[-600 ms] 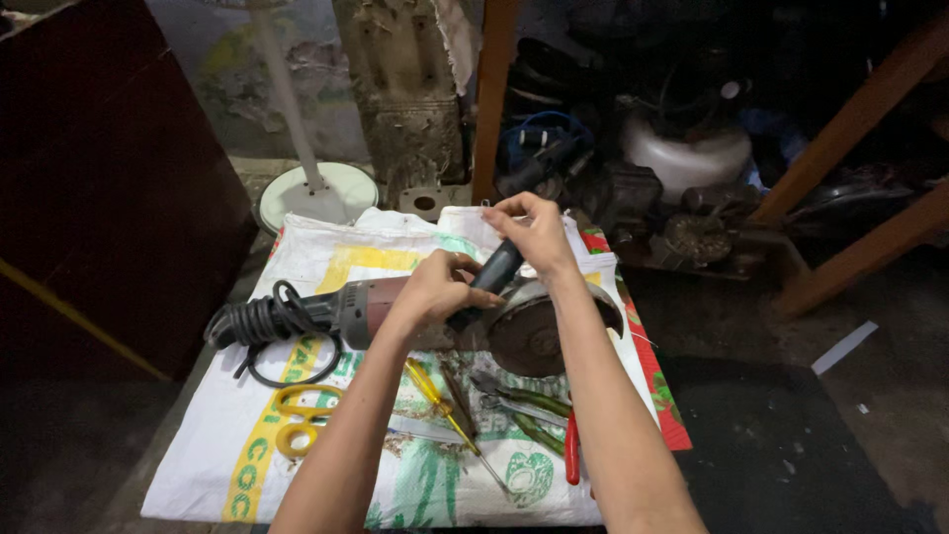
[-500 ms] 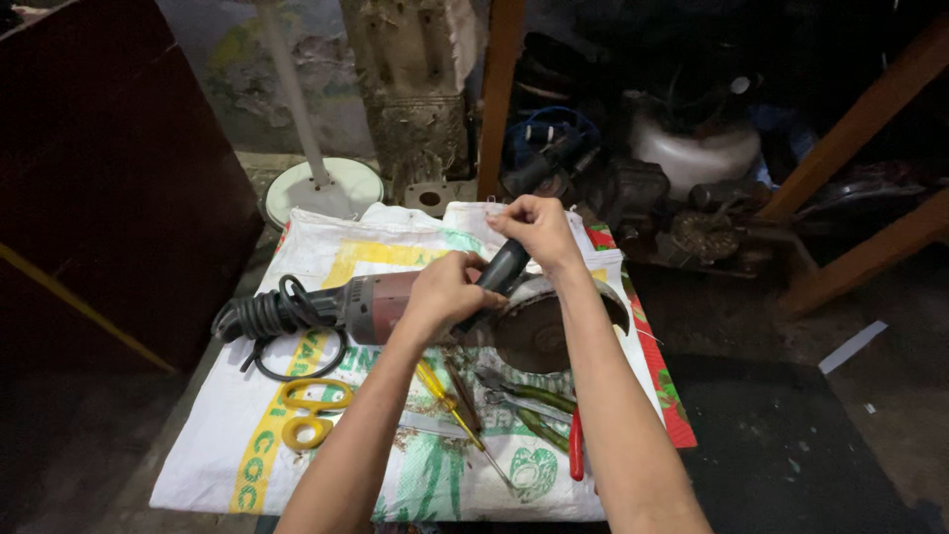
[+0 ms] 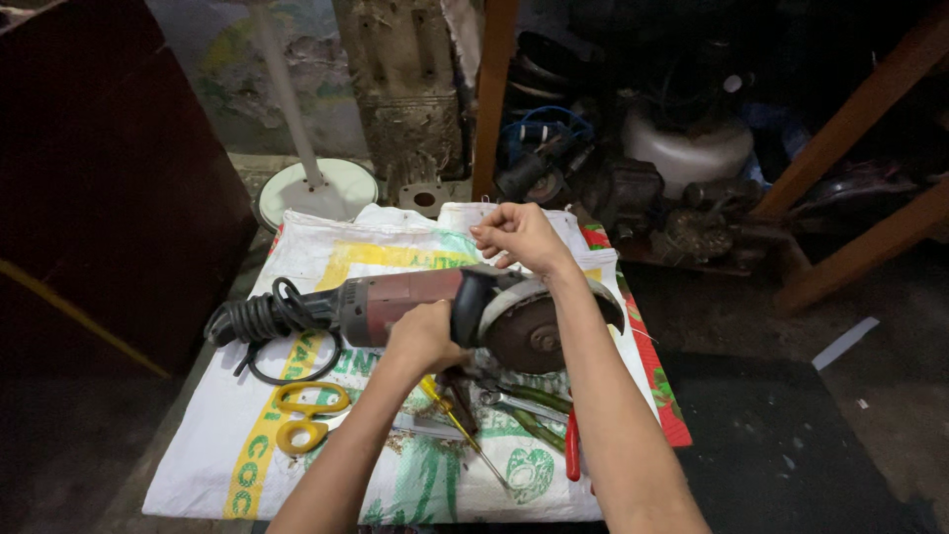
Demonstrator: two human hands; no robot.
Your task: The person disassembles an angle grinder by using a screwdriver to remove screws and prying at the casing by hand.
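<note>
Grinder on white printed sack

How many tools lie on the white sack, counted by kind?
Angle grinder: 1
Yellow-handled scissors: 1
Yellow-handled screwdriver: 1
Pliers, green handles: 1
Red-handled tool: 1
Total: 5

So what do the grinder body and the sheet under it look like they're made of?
Angle grinder: the dull reddish, scuffed casing looks like plastic, possibly painted metal; its disc guard looks like bare grey metal. Sack: woven plastic, judging by its printed, creased white weave.
</note>
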